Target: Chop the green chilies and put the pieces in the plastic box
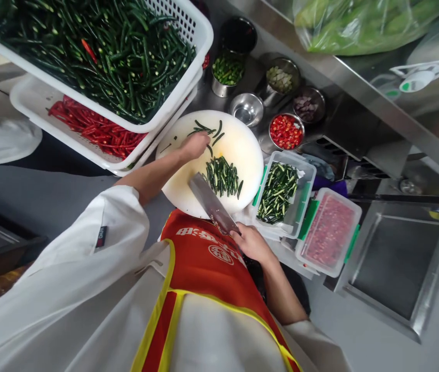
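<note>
My right hand (253,243) is wrapped around the handle of a cleaver (212,202), its broad blade lying low over the near side of a round white cutting board (178,194). At the far left part of the board, my left hand (196,144) has its fingers closed on green chili peppers, with a few whole ones (218,133) beside the fingertips. Just beyond the blade is a pile of cut green chili pieces (223,176). Part of what my left fingers grip is hidden beneath them.
White baskets of green chilies (126,57) and red chilies (95,126) stand at left. Behind the board are metal bowls, one with chopped red chili (286,131). Right are tubs of cut green chili (277,191) and minced meat (330,230). Another person's sleeve (4,140) shows far left.
</note>
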`<state>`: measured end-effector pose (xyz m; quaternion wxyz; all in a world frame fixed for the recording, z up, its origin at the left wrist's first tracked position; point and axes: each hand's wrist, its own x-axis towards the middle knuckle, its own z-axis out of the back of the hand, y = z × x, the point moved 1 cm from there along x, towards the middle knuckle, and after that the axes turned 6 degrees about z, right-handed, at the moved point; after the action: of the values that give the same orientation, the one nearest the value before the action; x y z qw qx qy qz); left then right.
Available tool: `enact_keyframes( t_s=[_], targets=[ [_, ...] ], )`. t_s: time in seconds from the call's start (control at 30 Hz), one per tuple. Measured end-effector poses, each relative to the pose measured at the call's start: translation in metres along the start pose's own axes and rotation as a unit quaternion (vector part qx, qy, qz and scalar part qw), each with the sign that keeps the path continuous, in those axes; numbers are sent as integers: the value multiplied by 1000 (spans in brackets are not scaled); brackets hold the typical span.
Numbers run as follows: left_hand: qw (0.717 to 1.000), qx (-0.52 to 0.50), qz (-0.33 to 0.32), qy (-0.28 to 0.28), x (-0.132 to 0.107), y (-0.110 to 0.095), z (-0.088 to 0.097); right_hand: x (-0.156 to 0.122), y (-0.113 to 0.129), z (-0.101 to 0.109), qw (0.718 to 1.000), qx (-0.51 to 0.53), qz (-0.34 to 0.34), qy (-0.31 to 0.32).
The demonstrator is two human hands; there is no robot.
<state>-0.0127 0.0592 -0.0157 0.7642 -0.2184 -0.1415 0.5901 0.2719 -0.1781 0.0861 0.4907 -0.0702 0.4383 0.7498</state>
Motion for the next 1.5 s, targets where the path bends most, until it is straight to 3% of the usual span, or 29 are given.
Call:
enact_keyframes(
  t_s=[0.1, 0.27, 0.4, 0.53, 0.7, 0.83, 1.0, 1.1, 1.2, 1.3, 1.37, 1.5],
  targets=[
    [996, 78, 23, 28, -20, 12, 13, 7, -2, -3, 1000, 9, -7, -10],
    [994, 94, 12, 47, -83, 21, 32, 17, -9, 0, 995, 53, -69, -48],
    [993, 69, -66, 74, -125, 0, 19, 30, 2, 7, 996, 44, -68, -40],
    [991, 47, -101, 75, -139, -16, 5, 39, 18, 16, 999, 12, -40, -15],
    [990, 30, -125, 63, -139, -15, 3, 36, 21, 28, 999, -11, -35, 20],
    [988, 25, -140, 57, -140, -12, 1, 44, 23, 26, 998, -47, -30, 26],
    [990, 6, -125, 60, -141, -11, -6, 83, 32, 8, 995, -93, -28, -21],
    [991, -18, -117, 62, -141, -12, -8, 92, 30, 6, 997, -27, -35, -56],
    [994, -31, -97, 42, -131, -12, -6, 75, 26, 13, 987, 119, -66, -87],
    [998, -45, -33, -9, -104, -7, 3, 44, 34, 26, 950, 263, -87, -143],
    [998, -42, 27, -42, -80, -2, 11, 22, 48, 37, 921, 328, -86, -193],
    [991, -14, 101, -86, -34, 9, 20, -25, 91, 65, 868, 421, -7, -265]
  ],
)
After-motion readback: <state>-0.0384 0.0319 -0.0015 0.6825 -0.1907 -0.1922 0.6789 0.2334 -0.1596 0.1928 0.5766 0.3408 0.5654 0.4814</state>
